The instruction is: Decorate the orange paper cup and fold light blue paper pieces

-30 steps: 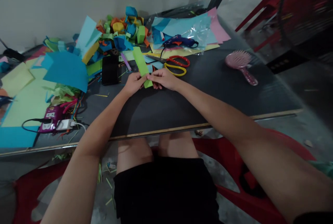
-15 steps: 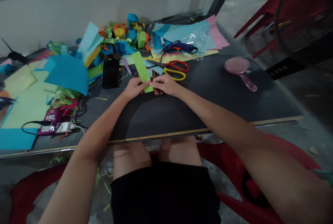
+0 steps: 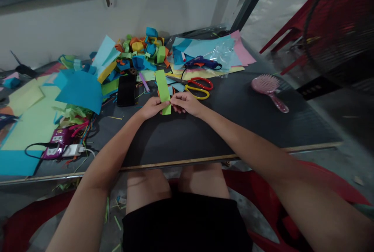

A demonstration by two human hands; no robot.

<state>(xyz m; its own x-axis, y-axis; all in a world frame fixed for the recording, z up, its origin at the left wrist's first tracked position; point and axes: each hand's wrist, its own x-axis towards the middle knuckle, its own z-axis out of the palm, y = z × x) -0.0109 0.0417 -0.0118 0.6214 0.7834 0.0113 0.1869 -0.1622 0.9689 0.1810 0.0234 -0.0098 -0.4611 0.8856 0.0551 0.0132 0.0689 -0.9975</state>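
A long green paper strip (image 3: pixel 163 88) stands up from between my two hands over the dark table (image 3: pixel 204 131). My left hand (image 3: pixel 152 107) pinches its lower left edge. My right hand (image 3: pixel 186 102) grips the lower right edge, thumb on the paper. Both hands meet at the strip's bottom end, low over the tabletop. Something orange shows behind the strip, too hidden to make out.
Red and yellow scissors (image 3: pixel 197 86) and a blue glue gun (image 3: pixel 201 63) lie just beyond my hands. A black phone (image 3: pixel 126 90) sits to the left, a pink hairbrush (image 3: pixel 270 88) to the right. Coloured paper scraps and folded pieces (image 3: pixel 137 51) pile at the back; a purple power strip (image 3: pixel 60 146) lies front left.
The strip has turned from leaning left to nearly upright in my hands. The camera tilted, so everything sits a little lower in view.
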